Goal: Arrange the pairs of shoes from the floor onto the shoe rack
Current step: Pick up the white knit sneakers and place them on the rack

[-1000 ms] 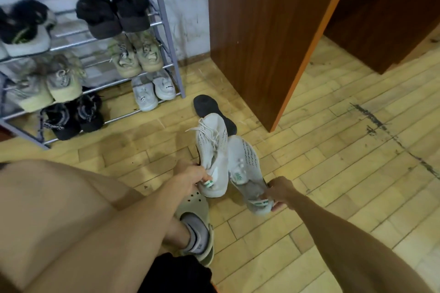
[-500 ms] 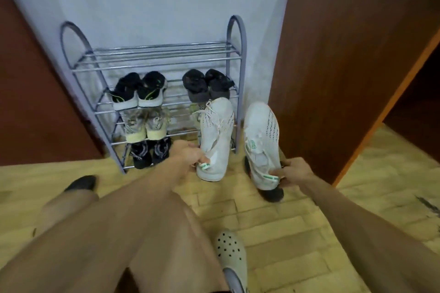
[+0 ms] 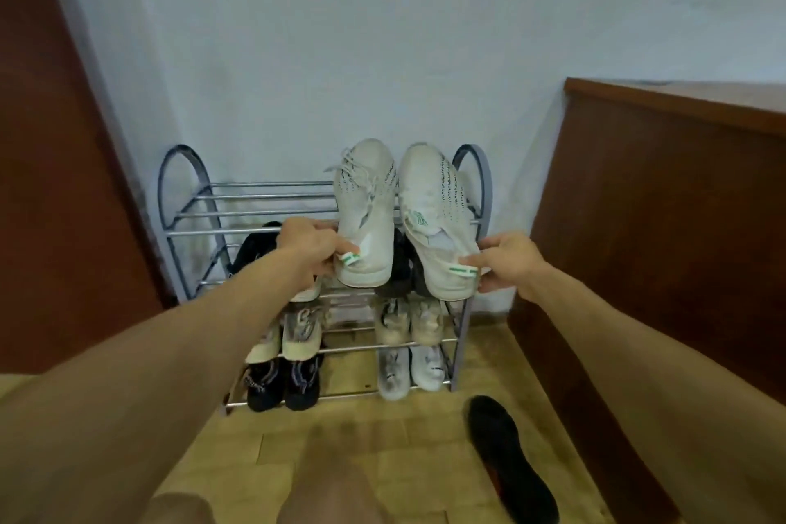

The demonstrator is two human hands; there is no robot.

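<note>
Raised since before: we pinch left white knit sneaker [image 3: 365, 221] in left hand [image 3: 309, 248], right white knit sneaker [image 3: 438, 221] in right hand [image 3: 508, 262], heels clamped, over grey metal shoe rack [image 3: 178, 200]; black shoes behind mostly hidden.

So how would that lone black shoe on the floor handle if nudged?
The black shoe looks low and flat, so it would probably slide on the wood floor rather than tip or roll. It seems slim, so likely light.

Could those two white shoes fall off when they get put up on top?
Maybe. The top shelf is only thin bars, so a white sneaker could tip through a gap. Each hand pinches only a heel, so a shoe might slip. The black shoe lies on the floor, easy to trip over.
</note>
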